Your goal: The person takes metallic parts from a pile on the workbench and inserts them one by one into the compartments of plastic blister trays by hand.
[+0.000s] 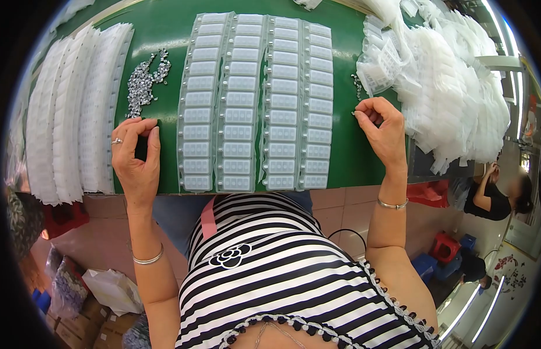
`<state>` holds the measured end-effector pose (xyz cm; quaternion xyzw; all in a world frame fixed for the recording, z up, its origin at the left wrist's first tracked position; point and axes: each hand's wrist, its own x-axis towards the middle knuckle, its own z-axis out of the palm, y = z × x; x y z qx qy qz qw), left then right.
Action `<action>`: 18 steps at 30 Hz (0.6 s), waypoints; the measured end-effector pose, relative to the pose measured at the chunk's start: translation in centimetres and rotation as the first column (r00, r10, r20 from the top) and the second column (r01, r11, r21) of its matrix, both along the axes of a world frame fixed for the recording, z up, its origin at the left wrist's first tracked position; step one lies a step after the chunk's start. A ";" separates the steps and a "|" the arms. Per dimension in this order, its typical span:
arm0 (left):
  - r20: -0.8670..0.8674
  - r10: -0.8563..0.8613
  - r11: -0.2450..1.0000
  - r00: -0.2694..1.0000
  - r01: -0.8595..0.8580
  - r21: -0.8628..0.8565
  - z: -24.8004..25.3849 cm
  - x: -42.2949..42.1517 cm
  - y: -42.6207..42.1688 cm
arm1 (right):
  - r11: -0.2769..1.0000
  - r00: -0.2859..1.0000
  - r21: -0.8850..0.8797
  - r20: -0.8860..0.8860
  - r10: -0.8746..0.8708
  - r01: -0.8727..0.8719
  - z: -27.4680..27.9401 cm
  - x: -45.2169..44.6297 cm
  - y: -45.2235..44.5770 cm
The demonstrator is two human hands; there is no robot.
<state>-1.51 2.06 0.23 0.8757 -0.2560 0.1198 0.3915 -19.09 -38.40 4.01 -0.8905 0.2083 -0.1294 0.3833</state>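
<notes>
Four long strips of translucent plastic trays, each divided into many small rectangular cells, lie side by side in front of me. To their left is a heap of tiny silvery pieces. My left hand is at the near end of that heap, its thumb and fingers curled together; what they hold, if anything, is hidden. On the right, my right hand pinches thumb and forefinger together, with a tiny silvery piece at the fingertips. A few more tiny pieces are scattered just beyond it.
Stacked white translucent strips cover the left side of the green table. A large pile of similar strips fills the right side. Another person sits at the far right. Cardboard boxes and bags are on the floor at lower left.
</notes>
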 end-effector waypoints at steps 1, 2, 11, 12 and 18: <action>-0.001 -0.001 1.000 1.000 0.001 -0.001 0.0 0.0 0.0 | 1.000 1.000 -0.012 -0.011 0.022 -0.022 0.1 0.0 0.0; -0.002 -0.002 1.000 1.000 0.002 -0.001 0.0 0.0 0.0 | 0.999 0.999 -0.024 -0.022 0.043 -0.044 0.2 0.0 0.1; -0.023 0.009 1.000 1.000 -0.009 -0.007 0.1 -0.1 0.0 | 0.994 0.999 0.104 -0.029 0.042 -0.039 0.5 -0.6 0.1; -0.022 0.006 1.000 1.000 -0.006 -0.008 0.1 -0.1 -0.1 | 0.995 1.000 0.095 -0.016 0.018 -0.017 0.5 -0.6 -0.1; -0.014 0.013 1.000 1.000 -0.013 -0.007 0.1 -0.1 -0.1 | 0.985 0.994 0.139 0.045 0.097 -0.103 -0.2 0.7 -0.6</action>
